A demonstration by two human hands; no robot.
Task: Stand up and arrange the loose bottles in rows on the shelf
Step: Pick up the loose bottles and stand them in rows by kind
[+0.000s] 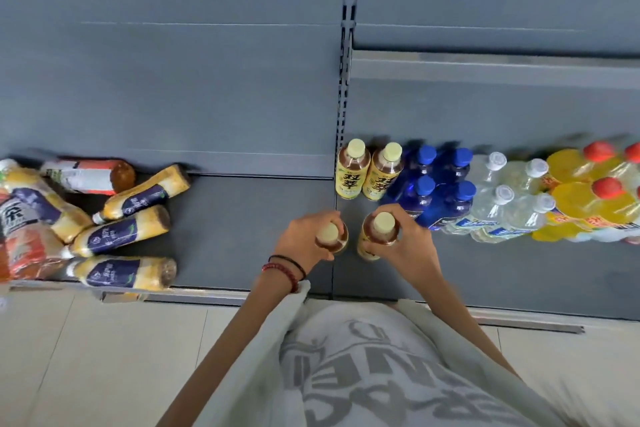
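Two bare arms reach out from a pale shirt. The left hand has thin bands on its wrist. Its fingers curl from above round the top of a tea bottle. The right hand grips a second tea bottle the same way. Both are upright and close together, mid-way between the front and back edges of the grey shelf. I cannot tell if they touch it. They are brown plastic with round pale caps.

At the back edge stand two more tea bottles. Right of them stand four blue bottles, then four clear bottles, in twos. Next come yellow bottles with red caps, cut off at the side. At the shelf's left end, loose bottles lie on their sides in a heap, six or more.
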